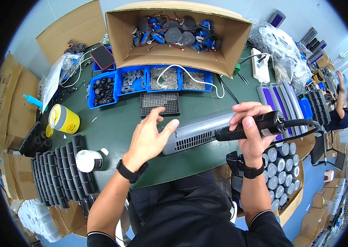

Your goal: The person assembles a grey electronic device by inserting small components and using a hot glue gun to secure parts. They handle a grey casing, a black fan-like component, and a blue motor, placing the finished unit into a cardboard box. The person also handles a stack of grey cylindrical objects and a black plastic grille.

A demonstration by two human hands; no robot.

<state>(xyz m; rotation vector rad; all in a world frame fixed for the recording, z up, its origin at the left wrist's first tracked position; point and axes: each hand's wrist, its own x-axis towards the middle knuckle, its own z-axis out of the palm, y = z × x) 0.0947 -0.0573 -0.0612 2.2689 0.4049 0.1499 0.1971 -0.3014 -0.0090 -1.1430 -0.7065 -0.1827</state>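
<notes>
My right hand [253,127] is wrapped round a black corded electric screwdriver [235,132], held sideways with its cord end to the right. Beneath the screwdriver lies a long grey plastic housing [194,126] with a slotted vent along its near side. My left hand [149,133] is at the housing's left end, thumb and fingers apart. Its fingertips reach the near edge of a black perforated tray [161,103]; whether a small part is at them I cannot tell.
Blue bins [165,78] of small parts line the table's back, below a carton [178,55] of motors. A yellow-grey cup [65,119], a white tub [87,160] and black ribbed rollers [58,177] stand left. Purple-grey housings [279,103] and stacked cylinders [281,173] are right; a person [343,107] works beyond.
</notes>
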